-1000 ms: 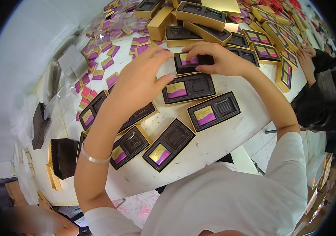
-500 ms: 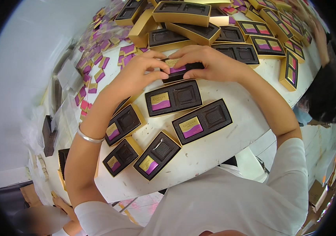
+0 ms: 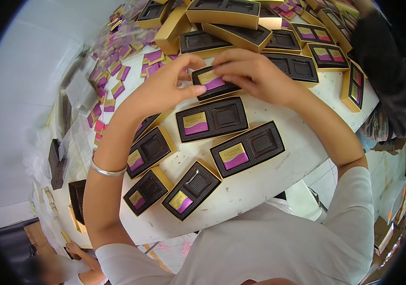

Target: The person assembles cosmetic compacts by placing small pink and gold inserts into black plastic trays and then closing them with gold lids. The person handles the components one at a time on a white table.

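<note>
Head view: gold-and-purple packet [image 3: 212, 80], lettering [image 3: 208, 76] printed on its gold part, sits in left compartment of box [image 3: 218, 94], worktop [image 3: 302, 137] beneath. Left hand [image 3: 162, 86]: fingers spread, thumb at packet's edge. Right hand [image 3: 265, 77]: fingers bent over box, blurred; cannot tell whether pinching.

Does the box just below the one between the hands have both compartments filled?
No, the box holds a gold-purple piece on its left side only.

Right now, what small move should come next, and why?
Perhaps press the packet gently with the left hand: its thumb is at the packet's lower edge, and the packet lies in the left half of the box, though seating can't be judged.
</note>
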`<control>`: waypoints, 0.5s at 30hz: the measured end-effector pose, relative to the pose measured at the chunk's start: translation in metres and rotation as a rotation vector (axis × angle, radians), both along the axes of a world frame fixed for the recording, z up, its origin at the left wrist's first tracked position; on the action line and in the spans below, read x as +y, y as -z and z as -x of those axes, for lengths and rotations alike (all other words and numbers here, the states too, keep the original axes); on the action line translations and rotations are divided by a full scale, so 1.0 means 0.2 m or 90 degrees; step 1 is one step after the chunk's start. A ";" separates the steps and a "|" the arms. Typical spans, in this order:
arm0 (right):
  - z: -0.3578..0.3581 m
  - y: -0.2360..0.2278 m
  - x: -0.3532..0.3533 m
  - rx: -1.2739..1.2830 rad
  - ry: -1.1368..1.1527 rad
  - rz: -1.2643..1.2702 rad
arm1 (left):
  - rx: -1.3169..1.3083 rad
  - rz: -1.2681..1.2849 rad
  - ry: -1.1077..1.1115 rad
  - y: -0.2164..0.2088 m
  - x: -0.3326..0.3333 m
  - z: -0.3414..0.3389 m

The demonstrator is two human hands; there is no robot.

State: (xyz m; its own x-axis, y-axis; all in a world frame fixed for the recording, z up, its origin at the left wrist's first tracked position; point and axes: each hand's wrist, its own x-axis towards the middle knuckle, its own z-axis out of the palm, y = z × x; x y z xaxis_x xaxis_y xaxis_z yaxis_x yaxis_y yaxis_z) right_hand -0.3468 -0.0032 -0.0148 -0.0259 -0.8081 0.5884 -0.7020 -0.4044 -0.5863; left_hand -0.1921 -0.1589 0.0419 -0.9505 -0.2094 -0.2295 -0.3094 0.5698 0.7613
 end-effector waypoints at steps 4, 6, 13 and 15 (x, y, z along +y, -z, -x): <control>-0.06 -0.03 0.02 0.245 0.034 -0.040 | 0.043 0.082 0.053 0.05 0.01 -0.01; -0.07 -0.04 0.02 0.326 0.009 -0.060 | 0.034 0.063 0.031 0.05 0.03 -0.01; -0.13 -0.13 -0.01 0.302 0.046 -0.112 | 0.284 0.234 -0.057 0.00 0.03 -0.08; -0.09 -0.13 -0.01 0.212 0.077 0.002 | 0.309 0.144 -0.178 -0.15 0.03 -0.20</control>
